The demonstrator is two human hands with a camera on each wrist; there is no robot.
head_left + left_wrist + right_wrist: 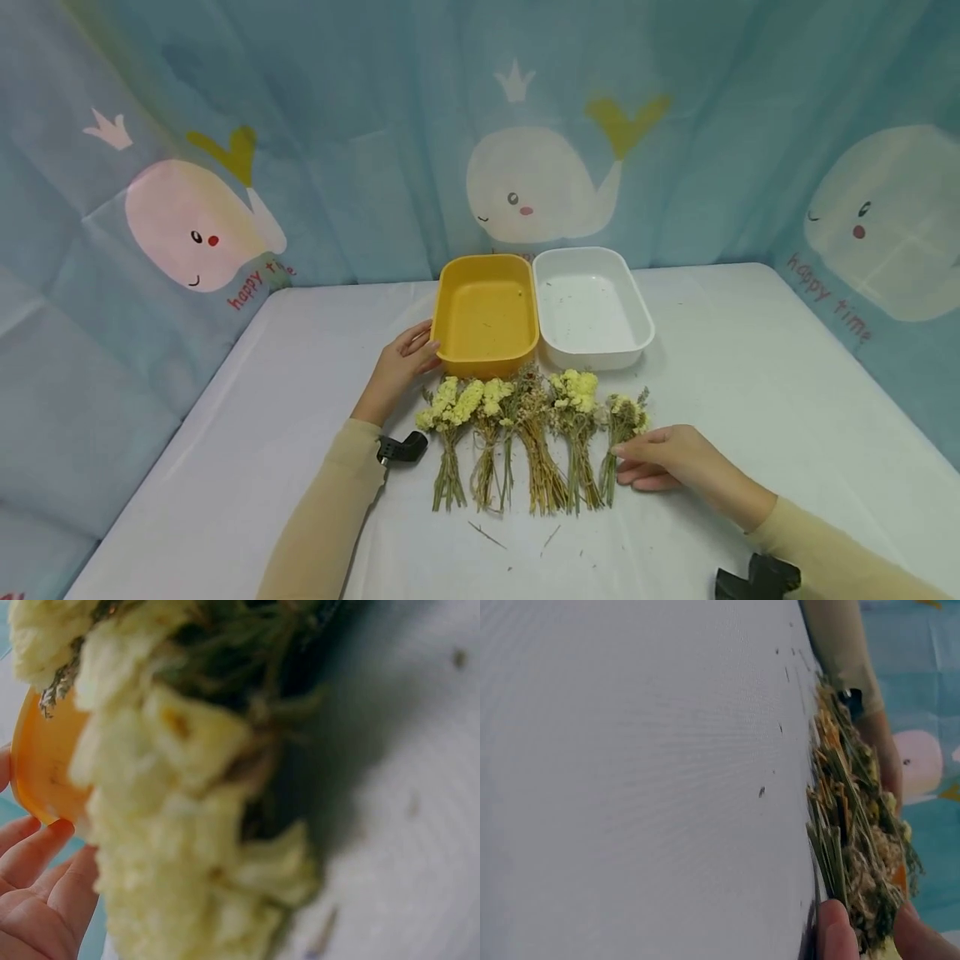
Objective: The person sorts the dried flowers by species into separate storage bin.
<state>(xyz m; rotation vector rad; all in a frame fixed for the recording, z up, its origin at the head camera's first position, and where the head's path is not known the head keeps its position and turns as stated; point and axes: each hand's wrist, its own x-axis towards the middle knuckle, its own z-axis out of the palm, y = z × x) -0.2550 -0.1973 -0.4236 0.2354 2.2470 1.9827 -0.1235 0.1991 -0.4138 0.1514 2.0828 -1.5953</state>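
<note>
Several bunches of dried flowers (573, 433) with pale yellow heads and thin stems lie in a row, heads toward two plastic basins. My left hand (408, 358) rests its fingers against the left outer side of the yellow basin (487, 367). In the left wrist view, blurred yellow flower heads (180, 825) cover much of the picture, with the fingertips touching the basin wall beyond. At the row's right end, my right hand (667, 458) pinches the rightmost dried flower bunch (609, 475) by its stems. In the right wrist view the thumb and a finger stand on either side of it.
A white basin (592, 312) stands beside the yellow one, to its right, with small crumbs inside. Loose stem bits (487, 535) are scattered on the white tablecloth (300, 467). A blue curtain (375, 167) printed with whales rises behind the table's back edge.
</note>
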